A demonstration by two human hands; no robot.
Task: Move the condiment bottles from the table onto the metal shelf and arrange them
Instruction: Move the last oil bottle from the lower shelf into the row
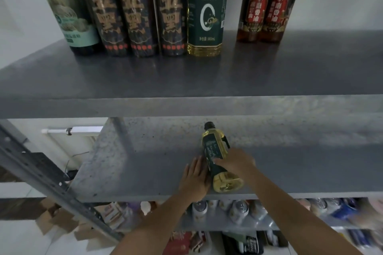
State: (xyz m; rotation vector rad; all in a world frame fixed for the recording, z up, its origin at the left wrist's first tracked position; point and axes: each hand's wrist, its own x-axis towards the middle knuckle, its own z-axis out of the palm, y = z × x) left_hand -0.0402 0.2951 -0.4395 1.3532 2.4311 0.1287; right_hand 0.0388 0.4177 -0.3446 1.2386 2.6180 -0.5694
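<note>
The yellow oil bottle with dark green label (213, 147) is held between the hands, at the front edge of the grey metal shelf (134, 161). Its label is gripped by the right hand (238, 161); the left hand (196, 176) is pressed straight-fingered against its side. Its base should be seated flat, pushed away from the edge, before release.

I see bare middle shelf (134, 161) left and right of the lone oil bottle (213, 147); the upper shelf (186, 105) spans overhead.
</note>
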